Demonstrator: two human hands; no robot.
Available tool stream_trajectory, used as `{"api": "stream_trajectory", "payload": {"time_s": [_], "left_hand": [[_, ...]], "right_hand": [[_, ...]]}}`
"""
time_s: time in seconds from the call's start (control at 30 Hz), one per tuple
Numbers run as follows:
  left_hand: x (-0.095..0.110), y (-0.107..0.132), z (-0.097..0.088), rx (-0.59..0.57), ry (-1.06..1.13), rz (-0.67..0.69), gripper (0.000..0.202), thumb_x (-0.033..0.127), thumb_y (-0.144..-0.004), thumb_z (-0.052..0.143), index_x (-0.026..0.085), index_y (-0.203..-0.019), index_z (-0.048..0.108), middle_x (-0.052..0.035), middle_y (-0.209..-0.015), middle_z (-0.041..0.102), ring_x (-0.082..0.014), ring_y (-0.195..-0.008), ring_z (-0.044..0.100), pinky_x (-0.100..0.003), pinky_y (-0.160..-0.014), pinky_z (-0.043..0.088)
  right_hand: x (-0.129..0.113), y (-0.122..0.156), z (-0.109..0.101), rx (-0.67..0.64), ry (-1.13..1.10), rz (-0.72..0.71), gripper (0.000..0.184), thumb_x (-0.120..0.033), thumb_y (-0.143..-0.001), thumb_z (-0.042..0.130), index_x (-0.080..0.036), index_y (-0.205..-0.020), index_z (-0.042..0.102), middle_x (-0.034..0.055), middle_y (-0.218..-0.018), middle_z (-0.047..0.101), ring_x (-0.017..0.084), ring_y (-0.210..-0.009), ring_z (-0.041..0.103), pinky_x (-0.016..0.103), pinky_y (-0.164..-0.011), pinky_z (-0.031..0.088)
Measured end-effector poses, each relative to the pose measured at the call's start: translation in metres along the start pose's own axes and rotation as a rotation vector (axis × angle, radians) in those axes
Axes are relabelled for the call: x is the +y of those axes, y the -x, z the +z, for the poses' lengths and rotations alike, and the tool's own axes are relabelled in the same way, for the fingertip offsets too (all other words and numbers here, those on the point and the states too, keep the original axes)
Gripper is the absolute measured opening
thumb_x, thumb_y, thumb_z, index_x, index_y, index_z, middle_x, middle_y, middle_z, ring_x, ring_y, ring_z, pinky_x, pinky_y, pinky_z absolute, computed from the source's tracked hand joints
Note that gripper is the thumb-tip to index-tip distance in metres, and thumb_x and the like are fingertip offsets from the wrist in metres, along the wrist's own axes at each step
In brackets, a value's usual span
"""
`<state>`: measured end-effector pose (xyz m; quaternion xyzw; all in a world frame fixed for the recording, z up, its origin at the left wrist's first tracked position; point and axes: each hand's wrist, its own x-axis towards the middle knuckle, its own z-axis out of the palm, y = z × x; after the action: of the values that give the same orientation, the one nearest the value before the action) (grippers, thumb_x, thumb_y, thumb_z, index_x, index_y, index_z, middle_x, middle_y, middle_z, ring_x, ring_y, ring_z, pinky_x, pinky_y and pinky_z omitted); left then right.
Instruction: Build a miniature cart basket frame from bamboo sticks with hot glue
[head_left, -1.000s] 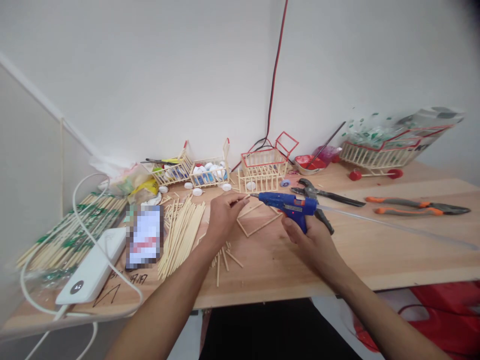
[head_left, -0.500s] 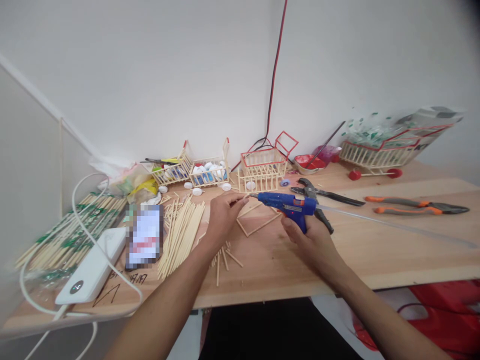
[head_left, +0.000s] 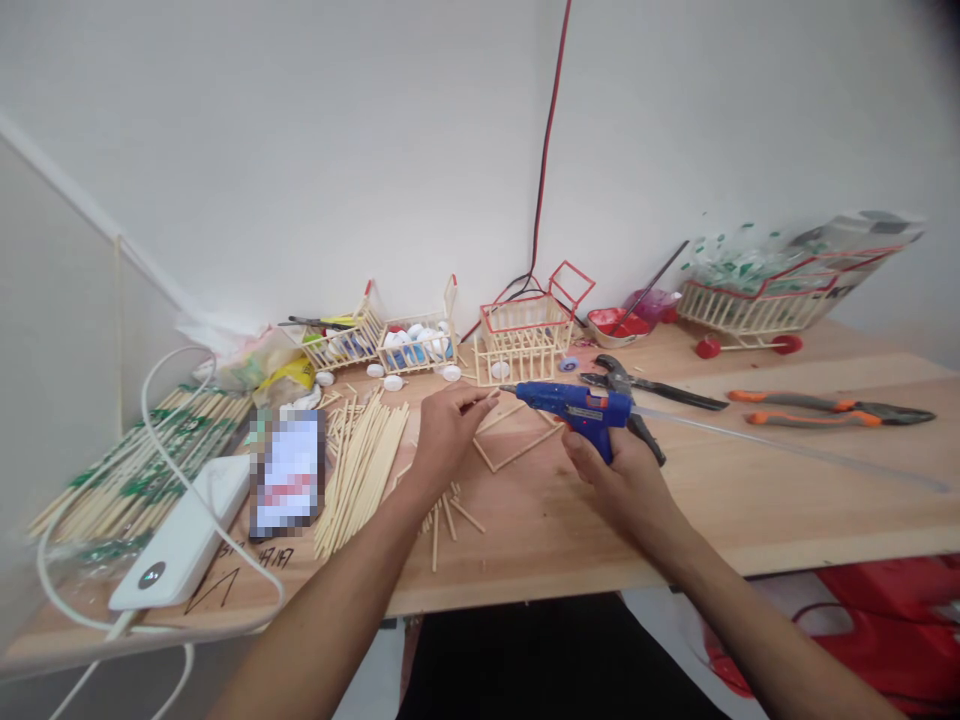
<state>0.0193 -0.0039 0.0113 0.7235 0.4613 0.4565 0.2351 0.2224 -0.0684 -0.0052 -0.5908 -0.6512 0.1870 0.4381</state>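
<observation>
My right hand point(head_left: 622, 475) is wrapped round the handle of a blue glue gun point(head_left: 574, 405), and a long clear glue stick point(head_left: 750, 440) trails from its back end. The nozzle points left, at the fingertips of my left hand point(head_left: 450, 425). Those fingers pinch a short wooden stick point(head_left: 491, 393), mostly hidden by them. Under the gun lies a square frame of thin sticks point(head_left: 517, 455), partly covered by it. Left of my left hand is a pile of long thin sticks point(head_left: 364, 470), and short cut pieces point(head_left: 450, 515) lie below my wrist.
Small stick-built carts point(head_left: 420, 345) stand along the wall, one with red trim point(head_left: 525, 320). Right of the gun lie black pliers point(head_left: 675, 392) and orange-handled pliers point(head_left: 810, 405). A red paint dish point(head_left: 619, 328) sits behind. At left are a phone point(head_left: 289, 470), power strip point(head_left: 184, 535) and bagged sticks point(head_left: 165, 460).
Both hands and the glue gun hold nearly the same position, nozzle still at the left fingertips. The whole view has shifted very slightly.
</observation>
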Motion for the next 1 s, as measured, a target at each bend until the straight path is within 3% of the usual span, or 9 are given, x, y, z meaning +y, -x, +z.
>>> {"api": "stream_trajectory", "payload": {"time_s": [0.5,1.0], "left_hand": [[0.0012,-0.0008,-0.0018,-0.008,-0.033,-0.052,0.016,0.025,-0.082,0.064,0.019,-0.087,0.077,-0.0034,-0.084,0.076,-0.0183,-0.076,0.067,-0.027,-0.070,0.046],[-0.0003,0.0004,0.0005,-0.015,-0.001,-0.042,0.015,0.022,-0.081,0.066,0.019,-0.089,0.077,-0.0031,-0.091,0.077,-0.0188,-0.083,0.069,-0.027,-0.075,0.048]], "right_hand": [[0.0031,0.0003,0.0004,0.013,0.010,-0.041,0.035,-0.049,-0.088,0.050,-0.017,-0.088,0.065,0.0050,-0.068,0.061,0.019,-0.062,0.052,0.029,-0.059,0.041],[-0.0002,0.0000,-0.0002,-0.012,-0.026,0.031,0.035,-0.048,-0.088,0.050,-0.016,-0.082,0.064,0.0018,-0.057,0.055,0.016,-0.053,0.048,0.027,-0.052,0.038]]}}
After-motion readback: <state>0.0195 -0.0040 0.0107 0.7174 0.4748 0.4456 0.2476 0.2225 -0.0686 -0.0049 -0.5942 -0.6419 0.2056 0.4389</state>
